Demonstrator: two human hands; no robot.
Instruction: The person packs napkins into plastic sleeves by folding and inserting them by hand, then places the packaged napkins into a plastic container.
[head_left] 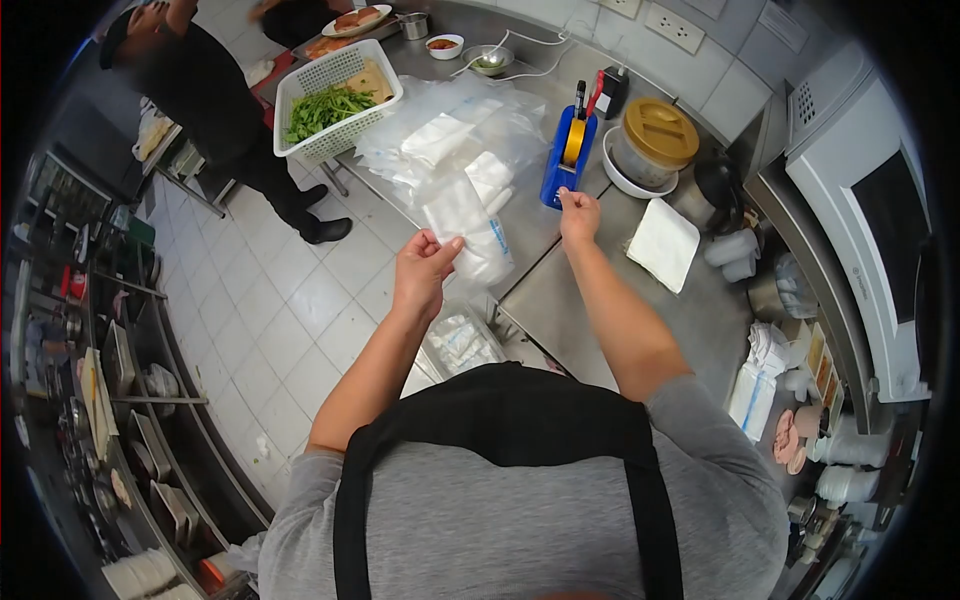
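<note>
Where the left hand [425, 270] grips: the thumb and fingers are pressed together on the left edge of the plastic packet [468, 225], which is folded, clear and whitish, with blue print.
Plastic packet: it lies to the right of the left fingers and also past them, near the front edge of the surface [563, 312]; its long axis goes mostly away from the person, with the far end a little to the left.
Right hand [580, 215]: its fingers are narrow, at the near end of the blue tape dispenser [558, 167]; whether they fully meet or have a piece of tape between them, I cannot tell.
Tape dispenser: it stands on the surface, to the right of the plastic packet and apart from it; its long axis points away from the person, the far end slightly to the right, and the right hand is the nearer one.
Yellow tape roll [574, 142]: it sits in the tape dispenser, beyond the right fingers.
Behind the plastic packet: a pile of clear bags [470, 105] is spread on the surface.
</note>
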